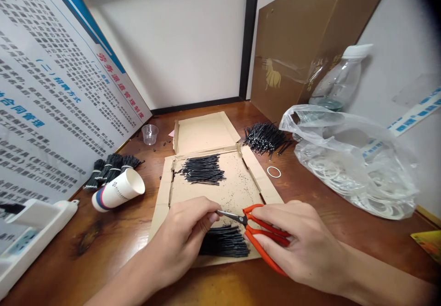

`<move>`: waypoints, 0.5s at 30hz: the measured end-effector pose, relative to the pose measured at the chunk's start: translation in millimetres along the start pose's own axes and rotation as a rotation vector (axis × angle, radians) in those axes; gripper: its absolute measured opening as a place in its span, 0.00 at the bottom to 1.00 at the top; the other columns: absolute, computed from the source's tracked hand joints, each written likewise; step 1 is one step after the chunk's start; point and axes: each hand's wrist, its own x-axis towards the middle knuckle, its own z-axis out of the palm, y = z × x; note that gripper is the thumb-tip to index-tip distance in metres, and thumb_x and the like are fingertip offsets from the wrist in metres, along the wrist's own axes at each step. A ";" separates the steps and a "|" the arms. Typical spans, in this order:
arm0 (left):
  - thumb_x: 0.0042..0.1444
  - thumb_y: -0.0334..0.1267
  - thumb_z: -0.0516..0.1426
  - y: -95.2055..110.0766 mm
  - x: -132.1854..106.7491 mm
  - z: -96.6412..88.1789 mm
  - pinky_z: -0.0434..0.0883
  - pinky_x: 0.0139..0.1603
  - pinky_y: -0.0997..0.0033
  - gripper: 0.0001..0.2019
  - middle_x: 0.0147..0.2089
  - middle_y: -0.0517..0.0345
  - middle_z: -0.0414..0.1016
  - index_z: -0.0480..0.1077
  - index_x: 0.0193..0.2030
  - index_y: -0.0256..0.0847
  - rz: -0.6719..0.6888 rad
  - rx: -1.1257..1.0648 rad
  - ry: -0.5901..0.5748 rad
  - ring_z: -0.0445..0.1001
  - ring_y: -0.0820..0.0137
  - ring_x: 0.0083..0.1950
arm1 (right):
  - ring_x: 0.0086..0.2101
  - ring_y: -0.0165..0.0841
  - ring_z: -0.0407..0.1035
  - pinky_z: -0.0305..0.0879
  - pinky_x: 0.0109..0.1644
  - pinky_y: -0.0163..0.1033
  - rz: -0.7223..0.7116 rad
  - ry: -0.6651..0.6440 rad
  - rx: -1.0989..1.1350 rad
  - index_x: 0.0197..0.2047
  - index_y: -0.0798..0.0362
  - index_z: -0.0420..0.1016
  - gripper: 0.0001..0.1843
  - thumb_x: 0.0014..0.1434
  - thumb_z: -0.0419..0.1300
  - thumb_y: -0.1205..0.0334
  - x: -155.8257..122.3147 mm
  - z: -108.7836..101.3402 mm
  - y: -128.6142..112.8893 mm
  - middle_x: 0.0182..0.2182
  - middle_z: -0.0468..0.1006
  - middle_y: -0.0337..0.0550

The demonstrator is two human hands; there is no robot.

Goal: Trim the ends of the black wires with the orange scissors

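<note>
My right hand (299, 241) grips a pair of red-handled scissors (244, 219), fingers through the loops. Their dark blades point left and meet the fingertips of my left hand (191, 228). That hand is closed in a pinch; whatever lies between its fingers is too small and hidden to name. Below the blades, a row of short black wire-like pieces (227, 242) rests on the flattened cardboard box (234, 191), partly covered by my left hand. Farther back on the cardboard lies a second row of black pieces (203, 169). Small dark bits are scattered over the board.
A loose pile of black pieces (263, 137) and a white ring (274, 172) lie right of the box. Beyond is a clear plastic bag (358, 168) of rings. At left are a tipped paper cup (119, 190), tied black bundles (113, 168), a small plastic cup (150, 134) and a power strip (34, 241).
</note>
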 end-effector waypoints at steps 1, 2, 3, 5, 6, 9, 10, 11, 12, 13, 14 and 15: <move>0.66 0.30 0.46 0.1 0.2 0.0 0.61 0.32 0.74 0.10 0.30 0.58 0.67 0.68 0.41 0.37 0.000 -0.002 0.000 0.64 0.73 0.31 | 0.19 0.27 0.63 0.56 0.23 0.35 -0.005 0.000 0.000 0.35 0.59 0.73 0.07 0.57 0.53 0.71 -0.2 0.0 0.1 0.22 0.75 0.40; 0.66 0.30 0.46 0.2 0.4 -0.1 0.61 0.32 0.74 0.10 0.30 0.58 0.67 0.68 0.40 0.37 0.000 -0.003 0.001 0.64 0.73 0.31 | 0.19 0.27 0.62 0.56 0.23 0.34 -0.009 0.005 -0.002 0.34 0.58 0.73 0.08 0.57 0.53 0.71 -0.6 0.2 0.5 0.22 0.74 0.39; 0.66 0.30 0.46 0.4 0.6 -0.3 0.61 0.33 0.74 0.10 0.30 0.58 0.67 0.68 0.40 0.37 0.000 -0.004 -0.001 0.65 0.73 0.31 | 0.19 0.27 0.62 0.56 0.24 0.34 -0.011 0.013 -0.007 0.34 0.58 0.73 0.08 0.58 0.53 0.71 -1.0 0.3 1.0 0.21 0.74 0.38; 0.67 0.30 0.46 0.8 0.8 -0.6 0.62 0.33 0.74 0.10 0.30 0.58 0.68 0.68 0.40 0.37 -0.001 -0.006 -0.005 0.65 0.73 0.31 | 0.19 0.26 0.62 0.56 0.24 0.34 -0.009 0.033 -0.015 0.34 0.57 0.73 0.08 0.58 0.53 0.71 -1.9 0.9 2.2 0.22 0.75 0.38; 0.67 0.30 0.46 1.0 0.8 -0.8 0.62 0.33 0.74 0.10 0.31 0.58 0.68 0.68 0.40 0.37 0.000 -0.008 -0.006 0.66 0.73 0.32 | 0.19 0.26 0.63 0.57 0.25 0.33 -0.004 0.041 -0.016 0.35 0.57 0.74 0.08 0.58 0.54 0.71 -2.2 1.2 2.8 0.23 0.75 0.39; 0.66 0.30 0.46 1.1 0.5 -0.8 0.63 0.34 0.74 0.10 0.31 0.58 0.69 0.68 0.40 0.38 -0.003 -0.012 -0.002 0.66 0.73 0.32 | 0.20 0.26 0.64 0.57 0.25 0.33 0.016 0.050 -0.005 0.39 0.58 0.74 0.08 0.57 0.55 0.72 -2.7 1.7 3.8 0.25 0.77 0.40; 0.66 0.30 0.46 0.9 0.5 -0.8 0.63 0.34 0.74 0.10 0.31 0.58 0.69 0.68 0.40 0.38 -0.009 -0.010 -0.002 0.66 0.73 0.32 | 0.20 0.26 0.65 0.57 0.24 0.33 0.019 0.052 0.000 0.39 0.58 0.74 0.09 0.56 0.55 0.72 -2.7 1.7 3.9 0.25 0.77 0.40; 0.66 0.30 0.46 0.7 0.6 -0.7 0.63 0.34 0.74 0.10 0.32 0.58 0.69 0.68 0.40 0.38 -0.013 -0.010 -0.004 0.66 0.73 0.32 | 0.20 0.26 0.65 0.57 0.24 0.33 0.020 0.054 0.004 0.39 0.58 0.74 0.09 0.56 0.56 0.72 -2.8 1.6 3.8 0.25 0.77 0.40; 0.66 0.30 0.46 0.6 0.7 -0.7 0.62 0.34 0.74 0.10 0.32 0.59 0.69 0.67 0.40 0.38 -0.014 -0.011 -0.004 0.66 0.73 0.32 | 0.20 0.26 0.66 0.57 0.24 0.33 0.020 0.057 0.005 0.39 0.58 0.74 0.08 0.56 0.56 0.71 -2.9 1.4 3.7 0.26 0.78 0.41; 0.66 0.30 0.46 0.5 0.9 -0.8 0.62 0.34 0.75 0.09 0.31 0.59 0.69 0.67 0.40 0.38 -0.012 -0.012 -0.003 0.66 0.74 0.32 | 0.21 0.27 0.68 0.57 0.24 0.33 0.020 0.058 0.005 0.39 0.58 0.74 0.08 0.55 0.56 0.71 -3.1 1.2 3.5 0.27 0.78 0.42; 0.66 0.30 0.46 0.5 1.1 -0.8 0.62 0.34 0.75 0.09 0.31 0.59 0.69 0.67 0.40 0.38 -0.008 -0.014 -0.002 0.66 0.74 0.32 | 0.22 0.27 0.69 0.57 0.24 0.33 0.020 0.059 0.004 0.38 0.58 0.74 0.08 0.55 0.56 0.71 -3.3 1.1 3.3 0.27 0.79 0.42; 0.66 0.30 0.46 0.6 1.3 -0.9 0.62 0.33 0.75 0.09 0.31 0.59 0.69 0.67 0.39 0.38 -0.004 -0.015 -0.001 0.66 0.74 0.32 | 0.22 0.28 0.69 0.57 0.24 0.33 0.020 0.060 0.001 0.38 0.58 0.74 0.08 0.55 0.56 0.71 -3.4 0.9 3.0 0.27 0.79 0.43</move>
